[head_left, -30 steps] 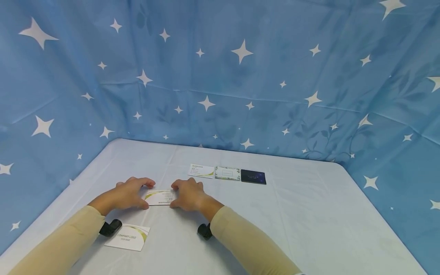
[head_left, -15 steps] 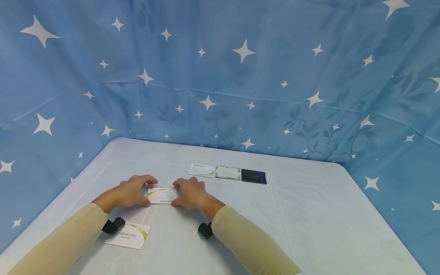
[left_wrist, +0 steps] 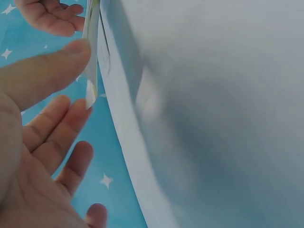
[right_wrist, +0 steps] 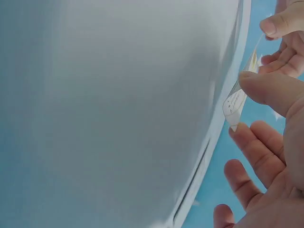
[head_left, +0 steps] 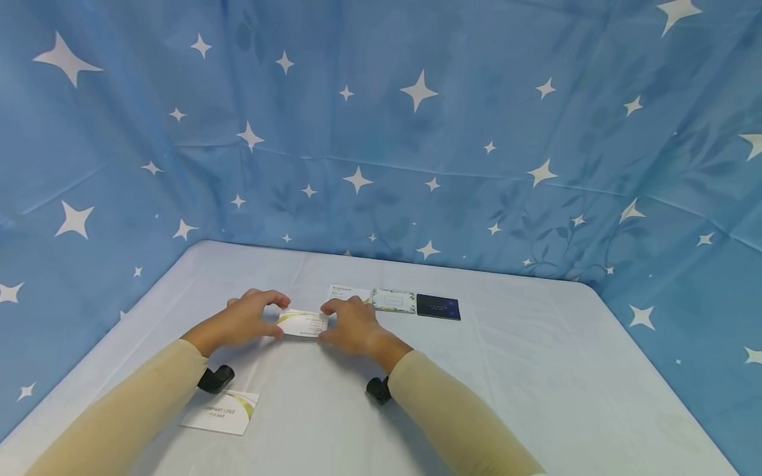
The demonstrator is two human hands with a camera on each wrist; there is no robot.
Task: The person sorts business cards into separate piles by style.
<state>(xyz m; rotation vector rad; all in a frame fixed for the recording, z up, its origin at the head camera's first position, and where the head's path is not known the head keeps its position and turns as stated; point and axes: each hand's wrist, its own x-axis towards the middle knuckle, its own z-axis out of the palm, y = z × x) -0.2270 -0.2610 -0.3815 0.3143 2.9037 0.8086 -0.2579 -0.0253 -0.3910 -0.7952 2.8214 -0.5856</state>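
A white business card [head_left: 302, 323] with a gold curve and small print hangs between my hands, a little above the table. My left hand [head_left: 247, 318] pinches its left end between thumb and fingertips. At the other end, my right hand [head_left: 354, 325] pinches it the same way. The left wrist view shows the card [left_wrist: 92, 52] nearly edge-on, with thumb and fingers on its opposite edges. It looks slightly bowed in the right wrist view, where the card [right_wrist: 236, 100] shows printing; the remaining fingers of that hand are spread.
A white-and-gold card [head_left: 348, 292], partly behind my right hand, a leaf-bordered card [head_left: 394, 301] and a dark blue card [head_left: 438, 307] lie in a row farther back. Near my left sleeve lies a "COMPANY LOGO" card [head_left: 223, 413]. A blue starry curtain [head_left: 381, 132] surrounds the white table [head_left: 536, 383].
Both hands have moved right and farther back with the business card between them, and it has risen from the table. The other cards stay put; my right hand now covers part of the white-and-gold one.
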